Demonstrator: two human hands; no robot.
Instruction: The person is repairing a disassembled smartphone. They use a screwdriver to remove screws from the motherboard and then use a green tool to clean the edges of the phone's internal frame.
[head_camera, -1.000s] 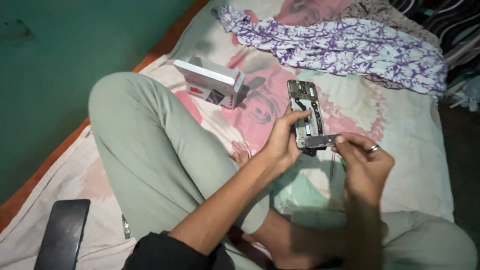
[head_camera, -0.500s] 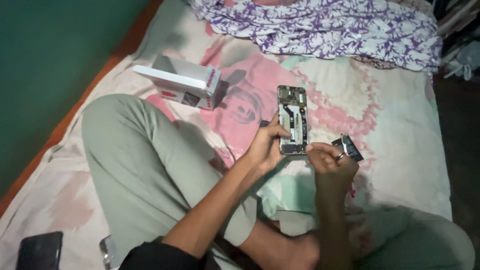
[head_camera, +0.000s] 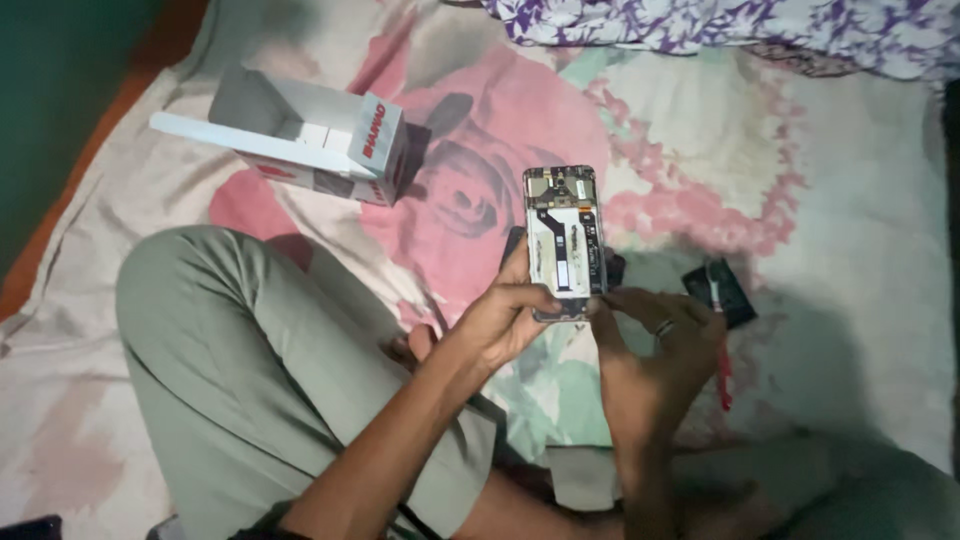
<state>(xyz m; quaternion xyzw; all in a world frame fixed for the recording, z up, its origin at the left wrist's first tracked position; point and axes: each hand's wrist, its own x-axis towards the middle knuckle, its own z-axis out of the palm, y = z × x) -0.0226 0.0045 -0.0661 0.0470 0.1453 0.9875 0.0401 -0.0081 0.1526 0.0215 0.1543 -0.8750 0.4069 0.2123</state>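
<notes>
The left hand (head_camera: 505, 320) holds an opened phone (head_camera: 565, 243) upright, its back cover off and the inner board and flat cables showing. The thumb lies across the phone's lower edge and the fingers wrap behind it, so the grip is closed on the phone. The right hand (head_camera: 655, 345), wearing a ring, sits just right of the phone's bottom corner, its fingertips touching that corner. A thin red tool (head_camera: 722, 360) runs down along the far side of this hand; whether the hand's grip pinches it I cannot tell.

Right of the phone, close beyond the right hand, a small dark flat part (head_camera: 722, 293) lies on the bedsheet (head_camera: 850, 220). Up and left of the phone, well apart, a white box (head_camera: 300, 140) rests on the sheet. Above the phone, at the top edge, lies a purple-patterned cloth (head_camera: 720, 25). Below and left of the phone is the person's bent knee (head_camera: 230, 330) in grey-green trousers.
</notes>
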